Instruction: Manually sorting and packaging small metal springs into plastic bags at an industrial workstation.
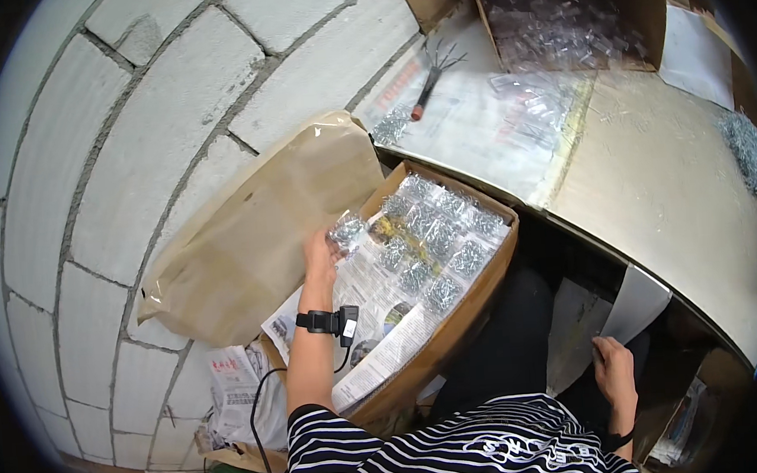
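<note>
My left hand [320, 256] is closed on a clear plastic pack of small silvery metal pieces [347, 231], above the left side of an open cardboard box [477, 295]. Rows of similar clear packs [437, 237] lie in that box on newspaper sheets [374, 297], which cover its left part. Low at the right, beside my leg, my right hand [616, 374] has its fingers curled near the edge of a grey flat panel [568, 333]. What those fingers hold, if anything, is hidden. A black strap with a small device [327, 323] circles my left wrist.
A brown paper-covered bundle [266, 235] leans against the block wall [162, 94]. On the worktable [659, 150] are a dark-tined tool with a red end [426, 86], loose metal pieces [392, 125], and a carton of clear plastic pieces [569, 25]. A cable [255, 409] hangs from my wrist.
</note>
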A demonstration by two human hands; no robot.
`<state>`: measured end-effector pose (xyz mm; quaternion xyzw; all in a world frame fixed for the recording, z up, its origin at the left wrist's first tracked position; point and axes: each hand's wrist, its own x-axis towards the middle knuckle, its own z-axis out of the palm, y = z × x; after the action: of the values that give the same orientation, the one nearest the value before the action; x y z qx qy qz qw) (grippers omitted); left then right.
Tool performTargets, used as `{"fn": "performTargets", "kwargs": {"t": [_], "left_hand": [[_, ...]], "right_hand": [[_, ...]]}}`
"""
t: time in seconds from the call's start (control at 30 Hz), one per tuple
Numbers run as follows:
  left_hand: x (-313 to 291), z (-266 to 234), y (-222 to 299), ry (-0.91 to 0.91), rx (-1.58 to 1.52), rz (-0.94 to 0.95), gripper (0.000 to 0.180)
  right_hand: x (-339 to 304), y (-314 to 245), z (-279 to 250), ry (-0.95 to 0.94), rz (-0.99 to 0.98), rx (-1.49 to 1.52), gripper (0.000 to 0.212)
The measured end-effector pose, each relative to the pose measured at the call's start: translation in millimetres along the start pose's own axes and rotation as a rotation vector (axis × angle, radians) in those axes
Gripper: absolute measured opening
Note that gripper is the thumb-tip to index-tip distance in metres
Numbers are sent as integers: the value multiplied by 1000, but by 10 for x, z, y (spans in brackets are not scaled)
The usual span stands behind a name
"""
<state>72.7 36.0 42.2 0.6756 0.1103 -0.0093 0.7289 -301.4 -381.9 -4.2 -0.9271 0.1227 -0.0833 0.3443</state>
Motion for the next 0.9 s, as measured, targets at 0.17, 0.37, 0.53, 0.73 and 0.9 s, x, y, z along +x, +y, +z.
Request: {"fn": "performTargets", "kwargs": {"t": [0.17, 0.37, 0.53, 0.73, 0.9], "left_hand": [[439, -245, -617, -15, -42, -89, 18], [501, -97, -838, 26, -139, -135, 13], [323, -142, -781, 41, 34, -195, 6], [270, 37, -759, -127, 521, -42, 16], [443, 84, -747, -109, 1359, 359, 37]], "right_hand": [[24, 22, 91, -103, 45, -73, 22], [41, 28, 249, -163, 44, -108, 22], [50, 56, 324, -222, 68, -123, 22], [96, 56, 280, -257, 51, -124, 23], [124, 64, 81, -200, 27, -91, 28]]}}
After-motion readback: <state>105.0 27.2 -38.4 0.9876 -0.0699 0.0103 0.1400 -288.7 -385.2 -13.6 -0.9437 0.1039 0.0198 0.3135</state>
